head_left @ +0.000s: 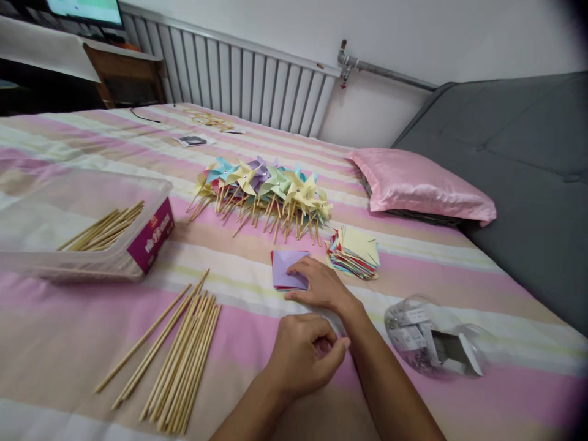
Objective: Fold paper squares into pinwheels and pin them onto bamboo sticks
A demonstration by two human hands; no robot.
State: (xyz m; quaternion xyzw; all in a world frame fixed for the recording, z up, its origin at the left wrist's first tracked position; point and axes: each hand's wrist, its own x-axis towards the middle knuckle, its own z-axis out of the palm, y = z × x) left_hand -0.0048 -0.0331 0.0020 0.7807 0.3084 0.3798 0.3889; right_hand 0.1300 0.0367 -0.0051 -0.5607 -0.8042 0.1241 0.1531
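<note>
My right hand (321,283) rests over a small stack of square paper sheets (285,269), purple on top with red edges showing below. Its fingers reach apart across the right side of the stack. Closer to me, my left hand (305,352) hovers over the striped bedsheet with its fingers curled in and the thumb pointing right; no object shows in it. Right of the paper squares lies a thicker pile of cut paper squares (356,251) with a pale yellow one on top. Behind them is a heap of paper pinwheels (271,184) on wooden sticks.
Loose wooden sticks (184,361) lie at the front left. A clear plastic box (158,190) holds more sticks. On the right sits a clear round container (413,306) with small packets and an opened small box. A pink pillow (427,184) leans near the grey headboard (519,135).
</note>
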